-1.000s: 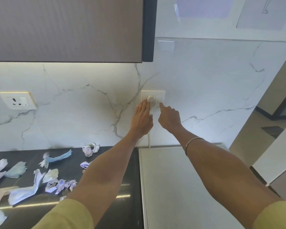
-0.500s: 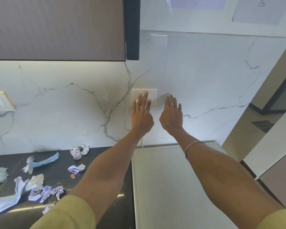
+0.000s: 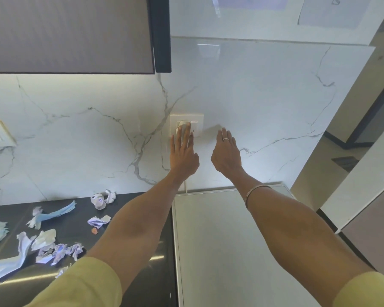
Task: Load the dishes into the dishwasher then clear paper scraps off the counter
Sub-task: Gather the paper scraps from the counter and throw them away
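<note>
No grip is taken: the left hand (image 3: 183, 151) is stretched flat, fingers straight, tips touching the plug (image 3: 181, 125) in the wall socket (image 3: 198, 120); the right hand (image 3: 226, 151) is spread, held just beside the socket, and nothing is pinched. The scraps (image 3: 53, 244) are strewn on the dark bench (image 3: 124, 196), down and left of both hands, well apart from them. The left hand is judged nearer. No dishes are seen.
</note>
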Available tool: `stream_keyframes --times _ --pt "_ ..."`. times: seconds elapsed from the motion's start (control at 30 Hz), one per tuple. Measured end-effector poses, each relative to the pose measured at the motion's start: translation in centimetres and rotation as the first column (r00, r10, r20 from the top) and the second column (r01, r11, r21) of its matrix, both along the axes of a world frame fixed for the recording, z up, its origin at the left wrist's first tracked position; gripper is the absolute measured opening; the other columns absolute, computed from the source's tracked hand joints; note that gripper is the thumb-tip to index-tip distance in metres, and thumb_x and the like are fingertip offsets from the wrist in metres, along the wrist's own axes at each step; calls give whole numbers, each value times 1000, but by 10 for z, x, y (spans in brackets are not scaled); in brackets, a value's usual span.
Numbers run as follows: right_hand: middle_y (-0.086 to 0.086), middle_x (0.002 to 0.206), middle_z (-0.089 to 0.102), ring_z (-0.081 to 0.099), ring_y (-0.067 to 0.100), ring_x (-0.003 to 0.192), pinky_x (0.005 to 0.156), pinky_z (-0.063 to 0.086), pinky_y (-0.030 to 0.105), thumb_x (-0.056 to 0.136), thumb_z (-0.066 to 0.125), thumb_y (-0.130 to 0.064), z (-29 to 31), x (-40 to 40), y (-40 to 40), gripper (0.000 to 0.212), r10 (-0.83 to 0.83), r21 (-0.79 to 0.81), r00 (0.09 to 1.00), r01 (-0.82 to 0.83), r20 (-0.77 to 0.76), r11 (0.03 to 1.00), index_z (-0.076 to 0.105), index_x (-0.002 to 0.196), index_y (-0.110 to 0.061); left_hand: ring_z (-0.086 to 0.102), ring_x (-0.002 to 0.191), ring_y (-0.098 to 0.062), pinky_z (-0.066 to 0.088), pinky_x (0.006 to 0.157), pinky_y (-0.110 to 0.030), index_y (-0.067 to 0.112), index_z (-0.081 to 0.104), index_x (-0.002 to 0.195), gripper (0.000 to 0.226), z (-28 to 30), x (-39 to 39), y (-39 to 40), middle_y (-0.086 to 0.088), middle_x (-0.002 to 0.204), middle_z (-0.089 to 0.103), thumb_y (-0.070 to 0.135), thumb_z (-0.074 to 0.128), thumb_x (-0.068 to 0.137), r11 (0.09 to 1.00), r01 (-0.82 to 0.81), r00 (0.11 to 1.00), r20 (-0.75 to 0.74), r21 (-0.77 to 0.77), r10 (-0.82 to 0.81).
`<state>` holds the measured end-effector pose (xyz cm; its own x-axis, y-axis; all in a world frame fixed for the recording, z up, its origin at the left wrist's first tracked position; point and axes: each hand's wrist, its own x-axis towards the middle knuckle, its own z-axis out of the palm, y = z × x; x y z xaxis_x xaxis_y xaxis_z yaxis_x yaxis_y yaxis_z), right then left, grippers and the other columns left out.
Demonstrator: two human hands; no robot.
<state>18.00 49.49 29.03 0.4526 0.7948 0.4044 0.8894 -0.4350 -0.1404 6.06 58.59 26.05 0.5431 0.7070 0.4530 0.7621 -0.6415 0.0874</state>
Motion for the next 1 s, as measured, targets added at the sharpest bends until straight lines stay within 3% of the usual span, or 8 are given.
stream_keyframes --times 0.1,0.3,0.4,1.0 --pt "18 162 13 10 29 151 123 14 38 96 39 -7 3 -8 -10 63 2 2 1000 -2 -3 1000 15 154 2 -23 149 -25 0 123 -49 12 0 158 79 1 -12 -6 -4 162 -25 36 43 96 998 56 998 -12 -19 -56" --pt "17 162 13 9 28 151 123 12 38 100 35 -12 10 -30 -28 60 3 29 1000 -2 -30 1000 14 154 1 -11 151 -22 4 125 -40 2 -1 156 64 18 -31 -28 -11 164 -9 23 28 102 973 192 980 75 -131 -184" --pt "16 162 14 10 28 151 123 13 39 103 32 -17 10 -41 -42 56 10 42 998 -8 -58 999 16 154 0 -7 152 -23 -1 123 -36 1 1 155 62 20 -39 -41 -13 164 -5 22 27 103 972 191 979 101 -139 -178" --pt "16 161 17 10 29 151 122 15 40 105 28 -22 -17 -86 -152 54 44 9 989 -43 -139 999 18 153 2 -6 152 -23 0 124 -38 2 1 156 60 -10 -92 -156 -12 165 -4 28 21 106 953 153 987 80 -262 -137"
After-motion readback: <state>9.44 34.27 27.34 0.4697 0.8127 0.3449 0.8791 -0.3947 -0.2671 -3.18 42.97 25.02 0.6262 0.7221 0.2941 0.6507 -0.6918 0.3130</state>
